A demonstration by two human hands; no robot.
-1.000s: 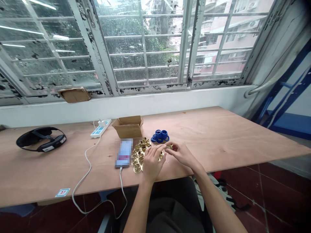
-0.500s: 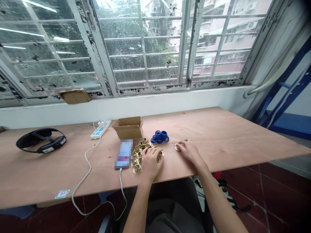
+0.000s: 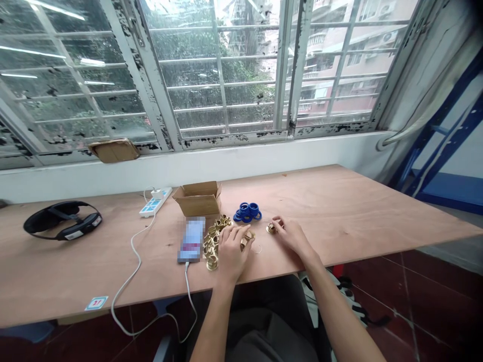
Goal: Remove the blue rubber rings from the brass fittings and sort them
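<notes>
A pile of gold-coloured metal fittings, each a curved ring-like piece on a round base, lies in front of me. At the right side of that pile, my left hand has its thumb and fingers curled round one gold metal fitting. My right hand rests low over the table to the right, its fingertips closed on another gold metal fitting. Several blue rings sit stacked together just beyond my hands. A thin pale loop lies on the wood between the hands.
An open cardboard box stands behind the pile. Left of the pile lies a phone on a white cable, which runs from a power strip and hangs over the front edge. A black headset is at the far left.
My left thumb and fingers have closed round a gold fitting at the pile's right side. My right hand has shifted slightly left, and more of its fitting shows.
</notes>
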